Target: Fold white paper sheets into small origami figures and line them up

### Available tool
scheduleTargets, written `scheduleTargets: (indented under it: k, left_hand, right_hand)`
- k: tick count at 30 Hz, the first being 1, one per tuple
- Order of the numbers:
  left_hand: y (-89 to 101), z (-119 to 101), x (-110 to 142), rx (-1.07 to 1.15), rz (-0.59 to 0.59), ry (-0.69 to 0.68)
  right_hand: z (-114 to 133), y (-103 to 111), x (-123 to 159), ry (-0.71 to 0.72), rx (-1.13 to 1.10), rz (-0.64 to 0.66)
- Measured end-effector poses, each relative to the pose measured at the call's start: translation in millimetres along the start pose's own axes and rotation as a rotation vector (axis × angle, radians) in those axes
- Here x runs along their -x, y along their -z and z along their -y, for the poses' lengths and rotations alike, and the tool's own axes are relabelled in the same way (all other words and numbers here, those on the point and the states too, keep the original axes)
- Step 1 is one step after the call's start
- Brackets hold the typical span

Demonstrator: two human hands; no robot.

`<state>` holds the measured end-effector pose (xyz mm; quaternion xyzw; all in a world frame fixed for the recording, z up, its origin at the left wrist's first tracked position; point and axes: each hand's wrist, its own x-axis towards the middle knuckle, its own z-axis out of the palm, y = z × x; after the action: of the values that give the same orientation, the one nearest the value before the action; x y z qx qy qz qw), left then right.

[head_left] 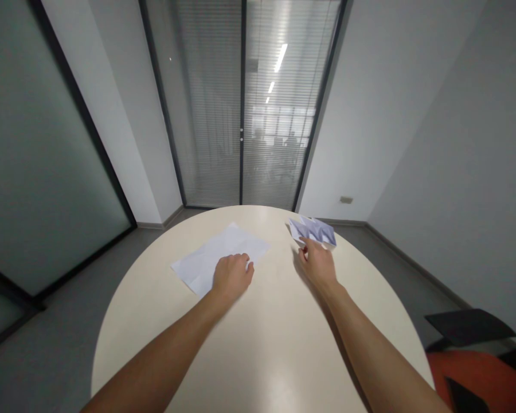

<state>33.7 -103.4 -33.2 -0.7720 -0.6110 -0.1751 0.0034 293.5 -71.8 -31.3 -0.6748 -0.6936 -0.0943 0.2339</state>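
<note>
A flat white sheet of paper [206,258] with faint creases lies on the left part of the round table. My left hand [233,272] is over its right part, back of the hand up and fingers curled in, with nothing seen in them. At the table's far right edge stands a folded piece of paper [312,229], pleated in zigzags and shaded bluish. My right hand [318,264] is just in front of it. Its index finger reaches out to the paper's near side, apart from the thumb, and appears to touch it without gripping. The other fingers are partly hidden.
The cream round table [266,344] fills the lower middle. A red chair [477,378] with black armrests stands at the lower right. Beyond the table are a glass partition [215,115] with blinds and a grey wall [434,143]. Frosted glass [38,149] is on the left.
</note>
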Motion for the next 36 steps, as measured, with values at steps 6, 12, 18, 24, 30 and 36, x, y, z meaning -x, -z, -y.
scheduleTargets:
  k: [6, 12, 18, 24, 30, 36]
  left_hand:
    - [-14.7, 7.1, 2.3, -0.080, 0.076, 0.147]
    - [-5.2, -15.2, 15.5, -0.040, 0.151, -0.039]
    - [10.8, -14.5, 9.6, 0.061, 0.171, -0.286]
    - [-10.2, 9.5, 4.7, 0.020, 0.119, -0.266]
    - [-9.0, 0.3, 12.0, 0.065, 0.154, -0.380]
    - [-12.1, -9.3, 7.0, 0.152, 0.120, -0.377]
  right_hand:
    - [18.1, -1.0, 4.9, 0.269, -0.221, 0.029]
    - [42.2, -10.3, 20.5, 0.488, -0.333, 0.216]
    - [34.3, -16.9, 20.7, 0.535, -0.335, 0.265]
    - [36.4, -7.1, 21.3, 0.540, -0.356, 0.275]
    - [46.5, -9.9, 24.1, 0.508, -0.387, 0.266]
    - [46.4, -23.7, 29.8, 0.538, -0.352, 0.458]
